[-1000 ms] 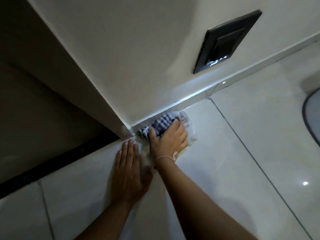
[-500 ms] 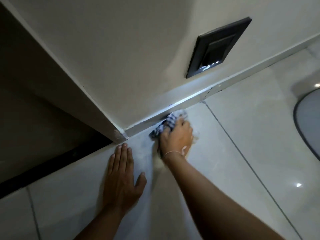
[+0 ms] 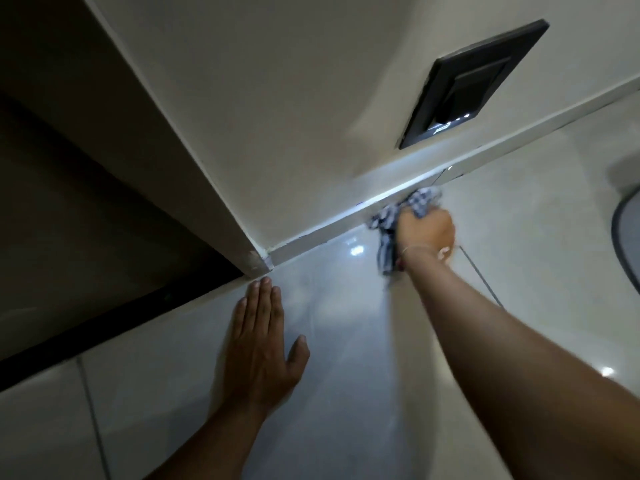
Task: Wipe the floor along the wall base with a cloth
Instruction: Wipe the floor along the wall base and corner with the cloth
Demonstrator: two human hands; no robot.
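A blue-and-white checked cloth is bunched on the pale floor tile right against the white skirting at the wall base. My right hand is closed over the cloth and presses it down; a thin bracelet circles that wrist. Part of the cloth trails back beside the wrist. My left hand lies flat on the tile, fingers together and thumb spread, its fingertips just short of the wall corner. It holds nothing.
A black wall plate with small lights sits on the wall above the cloth. A dark opening lies left of the corner. A grey rounded object is at the right edge. Grout lines cross the glossy tiles.
My right hand has slid the cloth rightward along the skirting, away from the corner. My left hand has stayed flat on the tile near the corner.
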